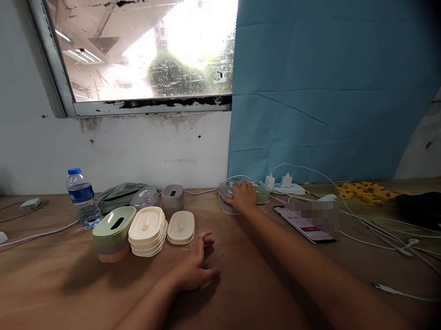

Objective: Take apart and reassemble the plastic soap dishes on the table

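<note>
My right hand (243, 196) reaches to the wall side of the table. Its thumb and fingers are curved over a grey plastic box (228, 207) with a clear lid, partly hidden by the hand. A similar green box (262, 194) sits just to its right. My left hand (195, 268) rests near the tabletop with fingers apart and nothing in them. Close to its fingertips lies a cream lid (181, 227). Left of that is a stack of several cream lids (147, 232), beside stacked green, grey and peach boxes (115, 232) with a slot on top.
Behind the stacks stand a grey slotted box (173, 199), a clear lid (144, 198), a green pouch (118, 194) and a water bottle (83, 199). Rightward lie a phone (305, 223), a power strip (293, 188), white cables (381, 230) and yellow pieces (366, 193).
</note>
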`<action>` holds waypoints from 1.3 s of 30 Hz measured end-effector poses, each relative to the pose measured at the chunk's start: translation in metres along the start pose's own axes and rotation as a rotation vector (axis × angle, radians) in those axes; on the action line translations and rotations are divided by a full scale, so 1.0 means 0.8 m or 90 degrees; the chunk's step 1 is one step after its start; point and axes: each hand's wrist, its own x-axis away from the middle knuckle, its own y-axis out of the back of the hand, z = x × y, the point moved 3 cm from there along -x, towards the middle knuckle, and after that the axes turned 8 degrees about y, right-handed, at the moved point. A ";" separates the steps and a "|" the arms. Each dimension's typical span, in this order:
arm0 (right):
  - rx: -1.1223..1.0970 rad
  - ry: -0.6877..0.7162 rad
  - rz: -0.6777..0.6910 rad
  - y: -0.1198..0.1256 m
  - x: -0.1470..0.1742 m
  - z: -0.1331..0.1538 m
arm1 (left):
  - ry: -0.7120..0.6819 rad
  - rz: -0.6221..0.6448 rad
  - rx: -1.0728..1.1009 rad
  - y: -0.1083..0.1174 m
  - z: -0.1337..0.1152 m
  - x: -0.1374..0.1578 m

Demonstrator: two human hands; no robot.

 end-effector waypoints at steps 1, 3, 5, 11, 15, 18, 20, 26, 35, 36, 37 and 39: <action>0.001 0.002 -0.005 -0.001 0.000 0.000 | -0.001 0.001 0.001 0.000 -0.001 0.000; 0.000 0.007 -0.013 -0.002 0.000 0.001 | -0.004 0.002 -0.002 0.000 -0.002 0.001; -0.004 0.015 -0.021 -0.003 -0.001 0.000 | -0.007 -0.002 -0.007 0.000 -0.003 0.001; -0.047 0.073 -0.045 0.012 0.002 0.003 | -0.005 -0.005 -0.017 0.001 -0.001 -0.001; -0.116 0.210 -0.036 0.029 0.029 0.023 | -0.019 -0.005 -0.008 0.000 0.000 -0.001; -0.177 0.325 0.019 0.027 0.065 0.035 | -0.023 -0.009 -0.021 0.000 0.001 0.000; -0.210 0.352 0.054 0.019 0.087 0.033 | -0.018 -0.012 -0.032 0.000 0.001 0.000; -0.281 0.293 0.097 -0.020 0.097 0.000 | -0.017 -0.012 -0.041 -0.001 0.003 0.000; -0.320 0.198 0.095 -0.055 0.068 -0.014 | -0.019 -0.013 -0.054 0.000 0.001 0.001; -0.320 0.195 0.094 -0.056 0.067 -0.013 | -0.021 -0.013 -0.055 0.000 0.001 0.000; -0.320 0.194 0.093 -0.056 0.067 -0.013 | -0.021 -0.013 -0.055 0.000 0.001 0.000; -0.317 0.195 0.091 -0.054 0.068 -0.013 | -0.019 -0.013 -0.056 0.000 0.001 0.000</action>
